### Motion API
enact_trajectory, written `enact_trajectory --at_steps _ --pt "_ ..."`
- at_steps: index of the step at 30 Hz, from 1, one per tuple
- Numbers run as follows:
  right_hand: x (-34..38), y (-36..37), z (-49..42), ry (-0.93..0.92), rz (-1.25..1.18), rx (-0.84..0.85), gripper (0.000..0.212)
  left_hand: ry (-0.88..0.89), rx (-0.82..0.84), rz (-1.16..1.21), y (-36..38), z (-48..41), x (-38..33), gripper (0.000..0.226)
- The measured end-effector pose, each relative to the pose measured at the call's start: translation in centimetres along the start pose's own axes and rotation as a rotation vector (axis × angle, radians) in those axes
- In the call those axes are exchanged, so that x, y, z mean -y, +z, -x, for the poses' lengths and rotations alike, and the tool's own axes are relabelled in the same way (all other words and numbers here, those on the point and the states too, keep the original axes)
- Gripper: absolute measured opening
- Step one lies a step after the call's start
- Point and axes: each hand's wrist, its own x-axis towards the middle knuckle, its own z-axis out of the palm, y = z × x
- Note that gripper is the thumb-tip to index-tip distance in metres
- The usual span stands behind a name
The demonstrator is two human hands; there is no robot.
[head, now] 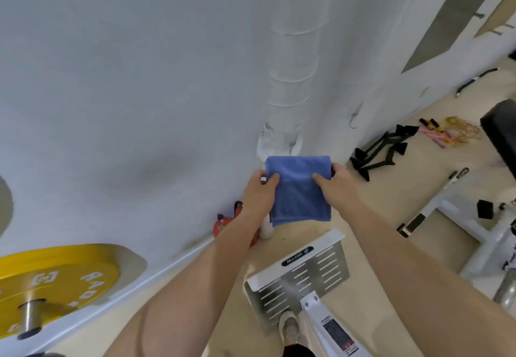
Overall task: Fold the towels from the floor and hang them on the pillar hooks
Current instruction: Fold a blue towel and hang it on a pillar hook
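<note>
Now: blue towel [300,189] folded, pinched by left hand [259,189] and right hand [336,182]; hanging on pillar [290,83] hooks [354,122] remains.

cam: just the one, head-worn, wide-angle, edges bend a lot | facing: forward and steeply down a white pillar [290,77] to the beige floor [391,203], own shoe [290,328] at the bottom edge | range: close, left hand [258,189] and right hand [339,180] hold the blue towel [298,189] about mid-frame | wall [111,77] fills the left half

Folded blue towel [300,189], hanging before white pillar [290,77]
</note>
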Motion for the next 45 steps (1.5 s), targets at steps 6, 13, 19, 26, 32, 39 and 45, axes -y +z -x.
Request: enact_trajectory --at_steps 6,13,19,26,32,39,45 --pt "-2.5 1.1 -12.4 -0.022 0.077 0.104 0.023 -0.092 -0.123 -0.006 5.3 -8.6 0.1 0.024" --pt "-4.6 2.4 -21.1 -0.129 0.076 0.228 0.003 -0.135 -0.289 0.04 8.1 -14.1 1.4 0.019" --pt "-6.1 3.4 -24.0 -0.171 0.116 0.248 0.012 -0.198 -0.401 0.048 8.6 -16.1 3.1 0.012" --pt "-8.1 4.5 -23.0 -0.046 0.122 0.194 0.025 -0.415 -0.363 0.158 9.8 -15.5 4.6 0.018" --pt "-7.0 3.7 -21.1 -0.236 0.146 0.16 0.029 -0.344 -0.33 0.054 9.0 -15.3 4.2 0.024" --pt "-5.4 4.0 -22.2 -0.156 0.25 0.157 0.03 0.338 -0.503 -0.463 8.6 -12.8 3.2 0.012" --pt "-5.2 4.3 -22.8 -0.084 0.427 0.183 0.035 0.473 -0.267 -0.73 11.6 -14.4 4.9 0.041"
